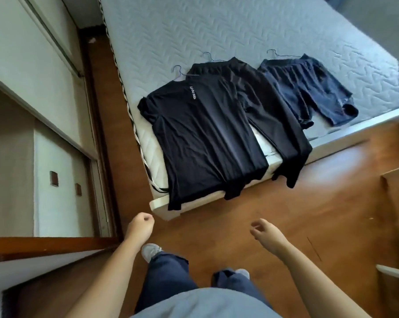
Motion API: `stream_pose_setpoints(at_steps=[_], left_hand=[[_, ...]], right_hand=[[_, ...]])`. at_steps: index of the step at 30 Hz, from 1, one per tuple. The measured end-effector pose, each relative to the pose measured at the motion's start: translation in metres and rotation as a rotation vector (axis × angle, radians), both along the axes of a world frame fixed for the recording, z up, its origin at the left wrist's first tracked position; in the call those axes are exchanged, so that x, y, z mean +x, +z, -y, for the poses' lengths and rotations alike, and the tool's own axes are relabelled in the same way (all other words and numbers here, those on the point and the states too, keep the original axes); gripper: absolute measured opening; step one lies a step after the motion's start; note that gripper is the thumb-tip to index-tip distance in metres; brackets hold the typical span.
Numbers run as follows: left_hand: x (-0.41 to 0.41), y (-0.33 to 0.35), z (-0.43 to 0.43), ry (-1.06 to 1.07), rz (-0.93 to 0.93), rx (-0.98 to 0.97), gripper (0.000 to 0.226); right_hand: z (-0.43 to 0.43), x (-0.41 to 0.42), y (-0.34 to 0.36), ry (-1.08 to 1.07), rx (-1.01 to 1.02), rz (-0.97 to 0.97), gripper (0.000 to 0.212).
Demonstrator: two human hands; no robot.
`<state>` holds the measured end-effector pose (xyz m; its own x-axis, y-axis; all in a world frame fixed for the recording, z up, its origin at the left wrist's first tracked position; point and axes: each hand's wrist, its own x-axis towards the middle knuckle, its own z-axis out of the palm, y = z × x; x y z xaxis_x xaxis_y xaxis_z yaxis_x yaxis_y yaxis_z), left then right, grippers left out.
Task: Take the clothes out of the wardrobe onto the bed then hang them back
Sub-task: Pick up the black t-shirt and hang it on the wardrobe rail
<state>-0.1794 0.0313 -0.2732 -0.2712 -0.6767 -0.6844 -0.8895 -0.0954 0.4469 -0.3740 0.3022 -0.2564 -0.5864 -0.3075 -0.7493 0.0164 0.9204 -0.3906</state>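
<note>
Three garments on wire hangers lie side by side on the bed point(194, 31). A black T-shirt point(203, 138) with white lettering is nearest the bed's corner, its hem hanging over the edge. Beside it lie long black trousers point(274, 115), then dark blue shorts point(308, 90) further right. The wardrobe point(28, 92) stands at the left with its sliding door partly open. My left hand point(140, 228) is below the bed's corner, fingers curled in, holding nothing. Over the floor, my right hand point(266, 235) hangs loosely open and empty. Both hands are apart from the clothes.
A narrow strip of wooden floor point(262, 210) runs between wardrobe and bed, widening at the bed's foot. Wooden furniture edges point(396, 180) stand at the right. My legs and shoes are at the bottom centre.
</note>
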Motion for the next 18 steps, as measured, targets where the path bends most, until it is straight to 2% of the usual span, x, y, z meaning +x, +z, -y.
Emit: stream_pose_setpoints(at_steps=[5, 9, 13, 18], left_hand=[[-0.062, -0.001, -0.101, -0.124, -0.022, 0.076, 0.02], [-0.103, 0.007, -0.132, -0.168, -0.043, 0.051, 0.018], [-0.142, 0.015, -0.113, -0.125, -0.054, -0.043, 0.021], [-0.194, 0.022, -0.077, -0.128, -0.038, -0.164, 0.024]], right_hand=[[-0.124, -0.032, 0.009, -0.308, -0.018, -0.011, 0.025], [-0.168, -0.062, 0.012, -0.447, -0.046, -0.001, 0.021], [-0.158, -0.103, 0.011, -0.453, -0.1, -0.01, 0.015], [-0.099, -0.166, 0.014, -0.322, -0.137, -0.025, 0.014]])
